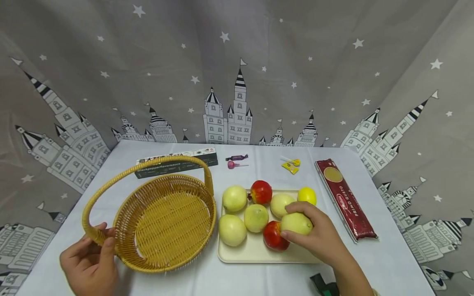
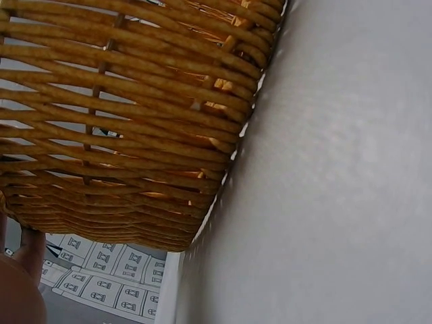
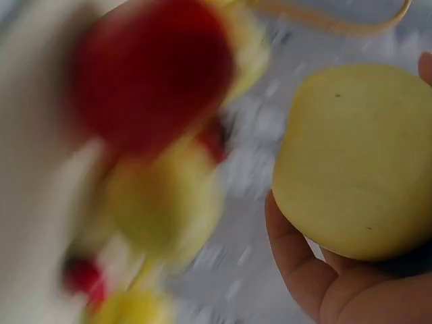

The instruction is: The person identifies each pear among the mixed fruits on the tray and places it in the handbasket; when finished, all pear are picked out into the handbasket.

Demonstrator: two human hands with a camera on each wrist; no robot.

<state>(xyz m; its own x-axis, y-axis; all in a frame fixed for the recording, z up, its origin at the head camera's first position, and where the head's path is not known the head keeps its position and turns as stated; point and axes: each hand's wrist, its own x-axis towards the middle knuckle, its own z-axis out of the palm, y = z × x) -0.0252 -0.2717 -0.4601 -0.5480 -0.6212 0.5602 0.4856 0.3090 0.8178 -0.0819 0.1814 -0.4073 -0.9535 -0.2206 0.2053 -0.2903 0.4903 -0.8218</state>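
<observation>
On the left of the head view my left hand grips the handle of a round yellow wicker basket where it meets the rim. The basket has nothing in it; its woven side fills much of the left wrist view. My right hand holds a pale yellow-green fruit between thumb and fingers, over the right part of a cream tray. The right wrist view shows this fruit resting against the fingers. Close beside it on the tray lies a red pomegranate.
Also on the tray are several pale fruits, another pomegranate and a yellow one. Behind stand a dark sauce box, lollipops and wrapped candies. A red pasta packet lies right; a dark object sits in front.
</observation>
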